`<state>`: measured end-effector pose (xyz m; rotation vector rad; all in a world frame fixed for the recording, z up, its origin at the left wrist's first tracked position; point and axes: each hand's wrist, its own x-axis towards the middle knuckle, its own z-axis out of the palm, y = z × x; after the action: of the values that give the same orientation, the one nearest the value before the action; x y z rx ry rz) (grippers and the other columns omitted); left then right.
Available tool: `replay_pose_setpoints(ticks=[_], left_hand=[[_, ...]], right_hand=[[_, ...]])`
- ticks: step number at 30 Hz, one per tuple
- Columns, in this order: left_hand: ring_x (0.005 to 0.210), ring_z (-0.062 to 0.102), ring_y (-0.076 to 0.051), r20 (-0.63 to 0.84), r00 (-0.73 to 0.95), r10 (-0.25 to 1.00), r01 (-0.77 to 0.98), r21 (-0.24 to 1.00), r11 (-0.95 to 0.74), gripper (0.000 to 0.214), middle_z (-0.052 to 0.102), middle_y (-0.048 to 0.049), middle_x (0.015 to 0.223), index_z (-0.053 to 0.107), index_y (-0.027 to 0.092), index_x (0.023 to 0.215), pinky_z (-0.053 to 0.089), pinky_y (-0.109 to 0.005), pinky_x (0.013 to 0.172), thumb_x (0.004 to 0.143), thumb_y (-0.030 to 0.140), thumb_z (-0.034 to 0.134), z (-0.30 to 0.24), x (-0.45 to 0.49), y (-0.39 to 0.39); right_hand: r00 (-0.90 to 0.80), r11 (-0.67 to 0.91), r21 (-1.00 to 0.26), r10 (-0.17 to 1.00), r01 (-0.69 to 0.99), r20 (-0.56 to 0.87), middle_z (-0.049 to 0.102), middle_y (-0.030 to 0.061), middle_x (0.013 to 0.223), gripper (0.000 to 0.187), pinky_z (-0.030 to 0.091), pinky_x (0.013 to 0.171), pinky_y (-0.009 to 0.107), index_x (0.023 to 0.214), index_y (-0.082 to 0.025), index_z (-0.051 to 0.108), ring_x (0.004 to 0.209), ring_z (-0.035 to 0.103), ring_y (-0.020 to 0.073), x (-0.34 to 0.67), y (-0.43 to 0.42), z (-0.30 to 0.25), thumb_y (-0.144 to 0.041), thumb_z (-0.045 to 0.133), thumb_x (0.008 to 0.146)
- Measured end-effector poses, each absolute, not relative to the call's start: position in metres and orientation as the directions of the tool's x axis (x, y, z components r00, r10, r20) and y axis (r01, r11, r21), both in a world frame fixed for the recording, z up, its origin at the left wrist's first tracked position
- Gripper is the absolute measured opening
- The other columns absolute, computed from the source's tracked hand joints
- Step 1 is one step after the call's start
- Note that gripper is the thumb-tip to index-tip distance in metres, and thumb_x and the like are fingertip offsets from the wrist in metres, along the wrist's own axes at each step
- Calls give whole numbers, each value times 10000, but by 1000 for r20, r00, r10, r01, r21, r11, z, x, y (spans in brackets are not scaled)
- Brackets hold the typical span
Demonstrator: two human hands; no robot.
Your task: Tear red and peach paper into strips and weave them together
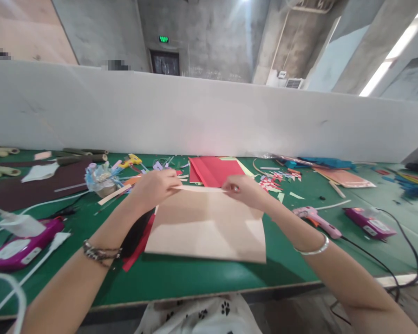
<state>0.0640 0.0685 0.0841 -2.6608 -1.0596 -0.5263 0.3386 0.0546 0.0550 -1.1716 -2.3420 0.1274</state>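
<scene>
A beige sheet of paper [209,232] is spread before me over the green tabletop, its near edge slightly curved. At the far left part of its top edge, my left hand [160,185] pinches the paper. My right hand [247,189] grips the same far edge further right, fingers closed on it. Between the hands the far edge looks bent up or folded over in a narrow strip. Red paper [219,170] lies just beyond that edge. Something black with a red strip [137,246] sticks out beneath the sheet's left side.
A pink glue gun [318,221] lies to the right, near a purple power strip [369,222]. Another purple power strip [24,243] with white plugs sits at left. Paper scraps [271,184], a yellow glue gun [130,161] and bamboo tubes [81,157] line the back, before a white partition [195,116].
</scene>
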Motion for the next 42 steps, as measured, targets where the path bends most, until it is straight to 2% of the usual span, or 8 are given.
replay_pose_setpoints(ticks=[3, 6, 12, 19, 25, 30, 35, 42], left_hand=[[831, 519, -189, 798, 504, 330, 786, -265, -559, 217, 614, -54, 956, 658, 264, 971, 374, -317, 765, 866, 286, 470, 83, 58, 60], [839, 521, -179, 882, 463, 90, 802, -373, -467, 376, 621, -12, 970, 535, 381, 1169, 371, -321, 817, 829, 222, 554, 66, 47, 45], [788, 573, -123, 598, 666, 446, 704, -307, -640, 492, 664, 64, 980, 412, 446, 1255, 387, -263, 783, 888, 117, 403, -4, 25, 3], [870, 567, -153, 221, 882, 417, 466, -272, -842, 418, 639, -25, 1032, 508, 254, 1176, 357, -314, 820, 854, 27, 367, -30, 36, -20], [690, 551, -159, 279, 843, 459, 526, -255, -811, 278, 633, -26, 772, 595, 175, 928, 365, -317, 690, 871, 51, 353, -39, 60, -30], [634, 534, -133, 256, 748, 612, 635, -13, -772, 349, 583, -1, 661, 583, 185, 722, 354, -258, 596, 936, 229, 311, -43, 63, -23], [604, 539, -126, 149, 669, 728, 707, 175, -685, 393, 580, 7, 640, 539, 177, 665, 362, -245, 587, 936, 331, 299, -38, 58, -14], [615, 557, -145, 134, 624, 770, 755, 153, -638, 403, 586, -4, 633, 529, 179, 672, 361, -258, 584, 931, 362, 280, -43, 56, -11]], right_hand=[[-450, 634, 123, 386, 764, 805, 628, 44, 774, 129, 388, 646, 269, 828, -181, 597, 699, 520, 138, 342, 43, 65, -131, 479, 808], [-514, 594, 367, 93, 716, 853, 637, 34, 840, 171, 410, 698, 285, 919, -219, 579, 759, 530, 142, 344, 22, 61, -103, 503, 818], [-633, 686, 209, 451, 697, 629, 627, 49, 869, 212, 406, 698, 318, 894, -224, 594, 736, 532, 146, 336, -16, -7, -125, 406, 887], [-742, 778, 48, 576, 626, 343, 587, 13, 705, 193, 390, 608, 262, 817, -177, 581, 671, 520, 123, 329, -33, -63, -168, 407, 898], [-667, 734, -199, 675, 649, 314, 634, 37, 830, 245, 428, 661, 234, 889, -195, 607, 774, 566, 124, 337, -35, -59, -246, 369, 922], [-659, 663, -351, 737, 662, 150, 618, 36, 807, 268, 424, 684, 226, 843, -199, 626, 796, 557, 132, 338, -26, -45, -277, 380, 917], [-671, 631, -377, 741, 678, 34, 608, 19, 725, 293, 386, 627, 219, 793, -190, 622, 699, 548, 124, 343, -12, -34, -311, 385, 915], [-640, 608, -266, 766, 748, -49, 621, 10, 669, 327, 335, 577, 229, 666, -188, 595, 630, 547, 126, 353, -4, -35, -306, 404, 905]])
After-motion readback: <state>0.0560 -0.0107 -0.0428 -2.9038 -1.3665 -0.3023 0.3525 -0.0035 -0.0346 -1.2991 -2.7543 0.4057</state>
